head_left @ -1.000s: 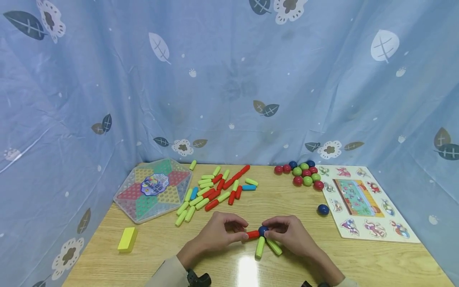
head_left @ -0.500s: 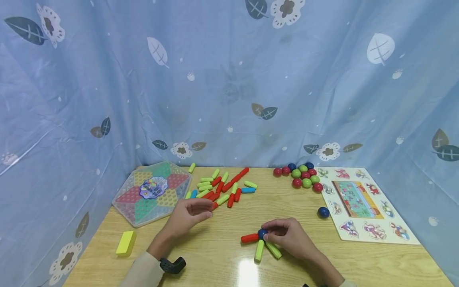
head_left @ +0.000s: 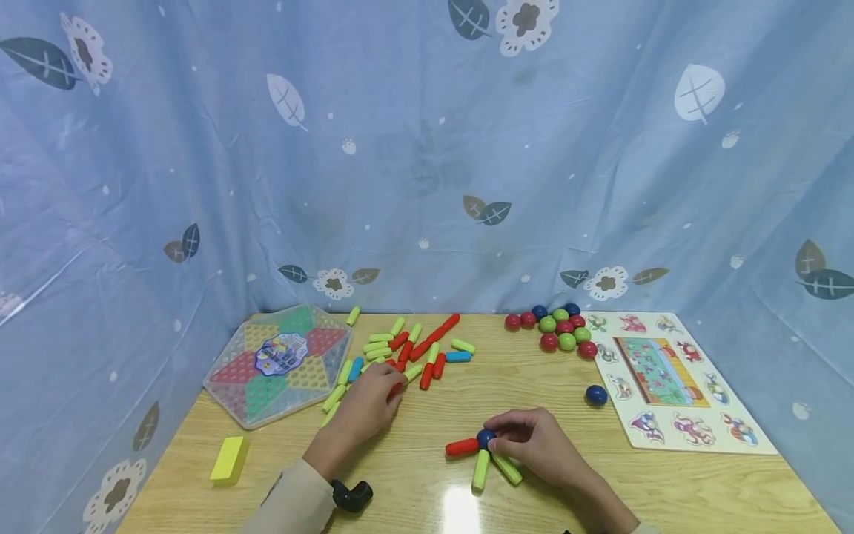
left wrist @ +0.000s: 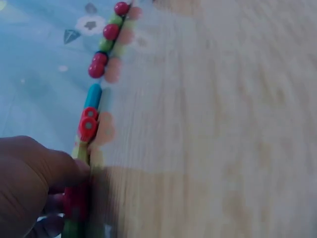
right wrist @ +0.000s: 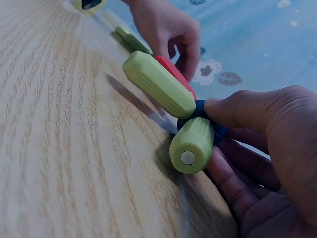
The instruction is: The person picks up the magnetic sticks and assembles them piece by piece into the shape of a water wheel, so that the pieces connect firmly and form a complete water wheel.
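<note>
My right hand (head_left: 542, 446) pinches a dark blue ball (head_left: 485, 439) between thumb and fingers. Attached to that ball are a red rod (head_left: 462, 447) pointing left and two light green rods (right wrist: 158, 84) pointing towards me; one shows a silvery disc in its end in the right wrist view. Over at the pile of rods, my left hand (head_left: 369, 400) has its thumb and fingers around a red rod (left wrist: 77, 201) at the pile's near side. The hand hides part of the pile in the head view. More red, green and blue rods (head_left: 458, 357) lie just beyond it.
A hexagonal board with coloured dimples (head_left: 230, 397) lies at the back left, a yellow block (head_left: 230, 460) nearer me. Several red, green and blue balls (head_left: 565, 341) cluster at the back right. One blue ball (head_left: 596, 395) lies apart, beside a picture puzzle board (head_left: 667, 437). Curtains surround the table.
My left hand let go of the red rod on the blue ball, moved left and away from me, and came down on the rod pile. My right hand keeps its hold on the ball.
</note>
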